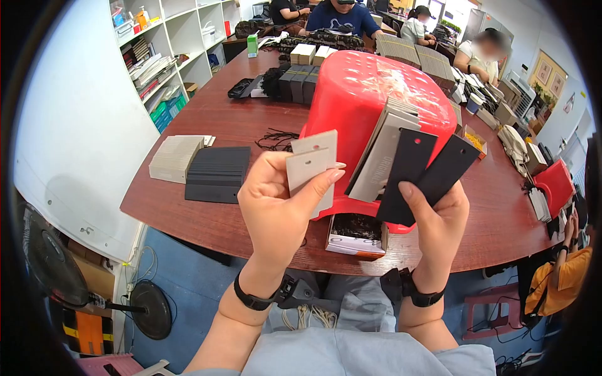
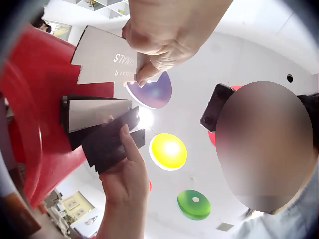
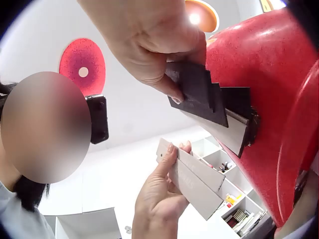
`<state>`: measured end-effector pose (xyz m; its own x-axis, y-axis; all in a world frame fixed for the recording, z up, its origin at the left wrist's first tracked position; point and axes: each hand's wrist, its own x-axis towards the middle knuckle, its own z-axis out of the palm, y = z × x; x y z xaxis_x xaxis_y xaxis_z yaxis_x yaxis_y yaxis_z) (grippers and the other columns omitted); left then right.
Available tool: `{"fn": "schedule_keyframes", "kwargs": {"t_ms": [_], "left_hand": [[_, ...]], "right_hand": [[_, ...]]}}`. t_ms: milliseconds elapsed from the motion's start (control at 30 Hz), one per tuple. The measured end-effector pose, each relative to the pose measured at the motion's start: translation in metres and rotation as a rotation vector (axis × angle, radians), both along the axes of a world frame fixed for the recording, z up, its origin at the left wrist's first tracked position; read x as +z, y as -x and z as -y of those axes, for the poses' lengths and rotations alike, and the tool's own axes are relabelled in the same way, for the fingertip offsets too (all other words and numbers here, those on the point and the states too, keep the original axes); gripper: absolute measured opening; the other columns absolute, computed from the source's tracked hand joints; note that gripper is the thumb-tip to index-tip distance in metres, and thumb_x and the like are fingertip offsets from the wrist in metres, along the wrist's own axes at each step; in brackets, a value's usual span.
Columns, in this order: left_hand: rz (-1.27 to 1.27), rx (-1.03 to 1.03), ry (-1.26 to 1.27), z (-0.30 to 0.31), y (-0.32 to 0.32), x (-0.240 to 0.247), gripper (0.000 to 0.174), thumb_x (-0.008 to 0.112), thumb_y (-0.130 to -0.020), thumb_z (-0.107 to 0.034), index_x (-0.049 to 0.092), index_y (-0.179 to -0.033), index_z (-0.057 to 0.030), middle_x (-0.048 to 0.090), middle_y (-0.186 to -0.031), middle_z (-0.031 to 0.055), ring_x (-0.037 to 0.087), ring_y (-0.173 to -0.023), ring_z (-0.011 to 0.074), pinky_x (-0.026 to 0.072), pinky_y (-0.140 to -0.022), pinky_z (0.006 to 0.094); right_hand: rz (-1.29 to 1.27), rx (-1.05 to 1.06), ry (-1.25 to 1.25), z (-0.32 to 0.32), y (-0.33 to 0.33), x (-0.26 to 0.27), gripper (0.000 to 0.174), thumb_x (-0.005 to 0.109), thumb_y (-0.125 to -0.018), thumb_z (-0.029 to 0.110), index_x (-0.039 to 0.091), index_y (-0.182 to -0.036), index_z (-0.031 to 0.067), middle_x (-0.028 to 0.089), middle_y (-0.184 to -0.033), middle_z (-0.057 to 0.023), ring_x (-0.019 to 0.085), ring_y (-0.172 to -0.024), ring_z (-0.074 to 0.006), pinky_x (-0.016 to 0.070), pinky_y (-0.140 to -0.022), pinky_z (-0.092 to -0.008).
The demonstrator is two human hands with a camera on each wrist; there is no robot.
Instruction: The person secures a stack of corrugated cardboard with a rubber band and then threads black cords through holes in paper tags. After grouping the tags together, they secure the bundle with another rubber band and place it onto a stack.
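Observation:
Between thumb and fingers, my left hand holds light grey hang tags, each with a punched hole near its top. White lettering shows on these grey tags in the left wrist view. My right hand pinches black hang tags, fanned apart with their holes at the top. Behind both hands stands an upturned red plastic stool. A stack of grey and black tags leans upright against its side, partly covered by the black tags in the head view.
On the table at left lie a pile of grey tags and a pile of black tags. Black cords lie beside the stool. A small box of black strings sits at the front edge. People sit farther back.

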<state>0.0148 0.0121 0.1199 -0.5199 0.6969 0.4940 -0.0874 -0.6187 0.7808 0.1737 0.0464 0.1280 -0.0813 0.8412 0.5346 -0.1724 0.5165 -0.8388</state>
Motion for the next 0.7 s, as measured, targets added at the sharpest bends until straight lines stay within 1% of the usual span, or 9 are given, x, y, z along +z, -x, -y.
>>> {"fn": "schedule_keyframes", "kwargs": {"t_ms": [100,167,200,433,500,533,600,633,700], "left_hand": [[-0.019,-0.065,-0.015,0.003,-0.001,-0.001,0.014,0.063,-0.074,0.005,0.056,-0.086,0.0043,0.063,-0.081,0.01,0.059,-0.071,0.0097,0.0493,-0.062,0.0221],[0.055,-0.118,-0.075,0.002,-0.003,-0.002,0.015,0.062,-0.076,0.002,0.056,-0.09,0.0053,0.063,-0.082,0.0095,0.058,-0.071,0.0086,0.0488,-0.062,0.0214],[-0.008,-0.139,-0.071,0.001,0.0,-0.005,0.018,0.061,-0.078,-0.002,0.057,-0.094,0.0048,0.063,-0.083,0.0078,0.057,-0.073,0.0078,0.0483,-0.063,0.0211],[-0.016,-0.14,-0.008,-0.009,-0.001,-0.004,0.017,0.061,-0.079,-0.004,0.058,-0.095,0.002,0.062,-0.084,0.0034,0.055,-0.074,0.0051,0.0468,-0.062,0.0203],[-0.097,-0.171,0.034,-0.011,-0.003,-0.001,0.015,0.062,-0.078,-0.003,0.06,-0.092,0.0019,0.062,-0.081,0.0031,0.055,-0.071,0.0046,0.0462,-0.061,0.0205],[-0.095,-0.17,0.036,-0.012,-0.006,0.002,0.015,0.062,-0.078,-0.003,0.06,-0.092,0.0019,0.062,-0.081,0.0031,0.055,-0.071,0.0046,0.0462,-0.061,0.0205],[-0.2,-0.182,0.102,-0.014,-0.013,0.01,0.014,0.064,-0.076,-0.004,0.061,-0.088,0.0016,0.062,-0.078,0.0038,0.056,-0.069,0.0048,0.0456,-0.059,0.0205],[-0.2,-0.182,0.102,-0.017,-0.013,0.011,0.014,0.064,-0.076,-0.004,0.061,-0.088,0.0016,0.062,-0.078,0.0038,0.056,-0.069,0.0048,0.0456,-0.059,0.0205],[-0.302,-0.119,0.145,-0.024,-0.015,0.012,0.017,0.064,-0.075,-0.002,0.062,-0.092,0.0033,0.064,-0.081,0.0063,0.058,-0.07,0.0074,0.0477,-0.061,0.0214]], "right_hand": [[0.041,-0.023,-0.029,-0.01,0.003,-0.001,0.017,0.064,-0.076,0.001,0.057,-0.09,-0.0039,0.062,-0.086,-0.0063,0.055,-0.076,-0.0074,0.0453,-0.065,-0.0205],[0.036,-0.014,-0.025,-0.014,0.003,-0.001,0.017,0.064,-0.076,0.002,0.057,-0.091,-0.0037,0.062,-0.085,-0.0057,0.055,-0.075,-0.007,0.0449,-0.065,-0.0203],[0.029,-0.006,-0.021,-0.016,0.003,-0.001,0.017,0.064,-0.076,0.003,0.057,-0.091,-0.0036,0.062,-0.084,-0.0052,0.055,-0.074,-0.0067,0.0445,-0.064,-0.0202],[0.077,-0.042,0.013,-0.014,0.001,0.003,0.016,0.064,-0.077,0.004,0.057,-0.09,-0.0032,0.062,-0.08,-0.0037,0.055,-0.07,-0.0066,0.0441,-0.062,-0.0201],[0.124,-0.155,-0.056,-0.018,0.002,0.002,0.016,0.064,-0.077,0.005,0.057,-0.09,-0.0028,0.062,-0.08,-0.0038,0.055,-0.071,-0.0062,0.0438,-0.063,-0.0197],[0.125,-0.154,-0.054,-0.019,0.003,0.002,0.016,0.064,-0.077,0.005,0.057,-0.09,-0.0028,0.062,-0.08,-0.0038,0.055,-0.071,-0.0062,0.0438,-0.063,-0.0197],[0.091,-0.144,-0.076,-0.02,0.005,0.0,0.016,0.064,-0.077,0.005,0.058,-0.089,-0.0023,0.062,-0.08,-0.004,0.054,-0.072,-0.0058,0.0435,-0.064,-0.0194],[0.091,-0.144,-0.076,-0.019,0.006,0.001,0.016,0.064,-0.077,0.005,0.058,-0.089,-0.0023,0.062,-0.08,-0.004,0.054,-0.072,-0.0058,0.0435,-0.064,-0.0194],[0.033,-0.113,-0.047,-0.016,0.007,0.003,0.015,0.064,-0.077,0.005,0.058,-0.088,-0.0019,0.062,-0.08,-0.0033,0.054,-0.072,-0.0054,0.0431,-0.064,-0.0194]]}}
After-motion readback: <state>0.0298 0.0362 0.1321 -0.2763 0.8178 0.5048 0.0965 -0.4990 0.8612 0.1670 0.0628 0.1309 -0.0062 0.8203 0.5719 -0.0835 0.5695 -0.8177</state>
